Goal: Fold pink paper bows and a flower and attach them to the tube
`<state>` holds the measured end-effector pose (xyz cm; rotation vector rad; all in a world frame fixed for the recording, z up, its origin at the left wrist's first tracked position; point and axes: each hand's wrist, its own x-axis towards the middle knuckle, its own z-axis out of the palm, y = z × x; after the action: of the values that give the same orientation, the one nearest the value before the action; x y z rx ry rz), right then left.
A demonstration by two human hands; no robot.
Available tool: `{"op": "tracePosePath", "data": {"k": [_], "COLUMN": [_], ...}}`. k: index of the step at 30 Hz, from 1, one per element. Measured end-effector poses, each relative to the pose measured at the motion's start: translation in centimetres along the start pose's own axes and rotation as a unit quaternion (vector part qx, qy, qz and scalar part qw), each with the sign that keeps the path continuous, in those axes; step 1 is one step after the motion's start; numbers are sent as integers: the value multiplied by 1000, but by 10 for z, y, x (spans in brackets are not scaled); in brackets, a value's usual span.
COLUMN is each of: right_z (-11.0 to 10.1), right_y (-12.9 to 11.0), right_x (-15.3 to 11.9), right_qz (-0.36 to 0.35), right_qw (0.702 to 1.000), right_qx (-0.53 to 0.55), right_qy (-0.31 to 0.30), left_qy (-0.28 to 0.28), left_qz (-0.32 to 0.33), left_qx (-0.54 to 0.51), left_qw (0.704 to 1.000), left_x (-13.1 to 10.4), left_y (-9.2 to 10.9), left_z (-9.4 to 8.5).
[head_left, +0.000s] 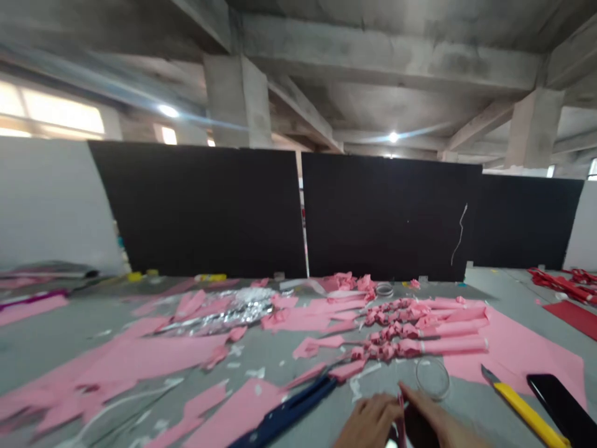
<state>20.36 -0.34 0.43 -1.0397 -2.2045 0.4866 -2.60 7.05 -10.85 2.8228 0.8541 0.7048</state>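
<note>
My left hand (370, 422) and my right hand (431, 415) are close together at the bottom edge, fingers closed toward each other. Between them is a narrow piece of pink paper (402, 407), seen nearly edge-on and mostly covered by the fingers. Just beyond the right hand lies a coil of thin wire (417, 376). To the left of my hands rests a pair of scissors with dark blue handles (296, 407). Farther back, several pink paper flower stems (392, 350) lie side by side, with bunched petals along them.
A yellow utility knife (525, 407) and a black phone (562, 404) lie at the right. Pink paper sheets (153, 361), scraps and crinkled silver foil (242, 308) cover the grey table. Black panels (209, 211) stand along its back edge. Red material (564, 286) is far right.
</note>
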Motion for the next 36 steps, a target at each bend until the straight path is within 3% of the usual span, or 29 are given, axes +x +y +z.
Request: {"op": "tracePosePath", "data": {"k": [3, 5, 8, 16, 25, 29, 36], "right_z": [7, 7, 4, 7, 24, 26, 25], "right_y": [10, 13, 14, 5, -7, -9, -7], "right_x": [-12, -17, -18, -18, -16, -17, -21], "right_qz": [97, 138, 128, 115, 80, 77, 76], "right_qw": [991, 980, 978, 984, 995, 996, 996], "right_qx": [74, 119, 136, 105, 51, 28, -44], "right_qy": [-54, -84, -95, -86, -41, -25, -4], "left_qy": [-13, -39, -60, -41, -8, 19, 65], "left_qz": [-19, -42, -70, -75, -94, -122, -117], "left_qx": [-103, -146, -189, -283, -186, -193, -203], "left_qw": [994, 988, 978, 955, 978, 973, 970], "left_x": [-4, 2, 10, 7, 9, 10, 7], "left_y": [40, 55, 61, 59, 67, 65, 61], "left_z": [-45, -71, -86, -91, -88, -86, -84]}}
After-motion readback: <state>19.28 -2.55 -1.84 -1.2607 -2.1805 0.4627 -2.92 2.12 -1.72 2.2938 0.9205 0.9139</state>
